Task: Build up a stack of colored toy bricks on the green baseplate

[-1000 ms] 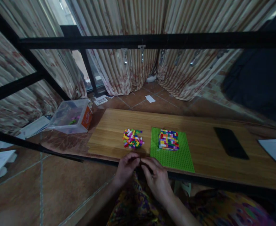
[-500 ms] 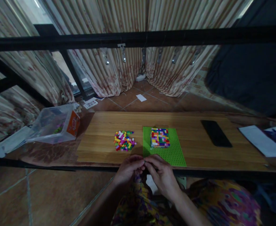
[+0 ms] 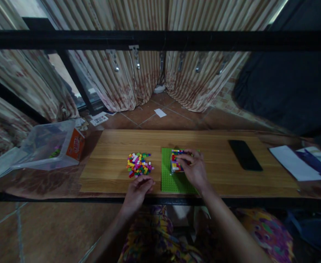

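Observation:
My right hand point(image 3: 194, 168) is over the block of multicoloured toy bricks point(image 3: 174, 164), its thumb and fingers closed in a pinch at the top. Whatever lies between those fingertips is too small to make out. The block stands on a green baseplate point(image 3: 174, 185), and my hand hides its right part. My left hand point(image 3: 138, 190) hovers at the table's front edge, just below a loose pile of small bricks point(image 3: 138, 164). Its fingers are curled together, and I cannot see what, if anything, they hold.
A black phone-like slab point(image 3: 245, 155) lies right of the baseplate on the wooden board point(image 3: 100, 164). To the left stands a clear plastic box point(image 3: 50, 146) with an orange label. White papers point(image 3: 293, 162) rest at the far right. A dark bar point(image 3: 94, 40) crosses above the table.
My hands have parted from where they met at the table's front edge. The right has moved forward onto the brick block; the left has shifted left toward the pile.

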`<state>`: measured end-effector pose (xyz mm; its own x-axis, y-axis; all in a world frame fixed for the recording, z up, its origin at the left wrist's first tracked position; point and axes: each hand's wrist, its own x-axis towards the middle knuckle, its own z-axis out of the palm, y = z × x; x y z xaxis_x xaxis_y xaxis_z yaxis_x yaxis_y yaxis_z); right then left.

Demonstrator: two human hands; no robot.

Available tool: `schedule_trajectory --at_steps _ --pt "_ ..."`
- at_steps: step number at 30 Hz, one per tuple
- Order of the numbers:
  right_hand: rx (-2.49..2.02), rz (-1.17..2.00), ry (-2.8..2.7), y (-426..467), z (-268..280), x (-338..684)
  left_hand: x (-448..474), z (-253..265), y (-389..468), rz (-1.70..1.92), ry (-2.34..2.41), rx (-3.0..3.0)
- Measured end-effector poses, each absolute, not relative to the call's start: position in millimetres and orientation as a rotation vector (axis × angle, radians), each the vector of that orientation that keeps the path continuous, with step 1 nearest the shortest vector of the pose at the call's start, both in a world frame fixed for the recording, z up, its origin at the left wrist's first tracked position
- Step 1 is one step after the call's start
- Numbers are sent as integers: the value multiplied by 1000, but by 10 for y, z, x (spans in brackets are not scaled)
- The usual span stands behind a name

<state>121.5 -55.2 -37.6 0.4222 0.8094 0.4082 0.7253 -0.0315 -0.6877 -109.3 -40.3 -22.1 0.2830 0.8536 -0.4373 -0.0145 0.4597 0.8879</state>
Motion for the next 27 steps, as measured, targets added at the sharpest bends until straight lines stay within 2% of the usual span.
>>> schedule_trajectory --at_steps 27 --pt "-1788 426 -1259 -354 -410 1317 -1164 -427 -352 736 1136 892"
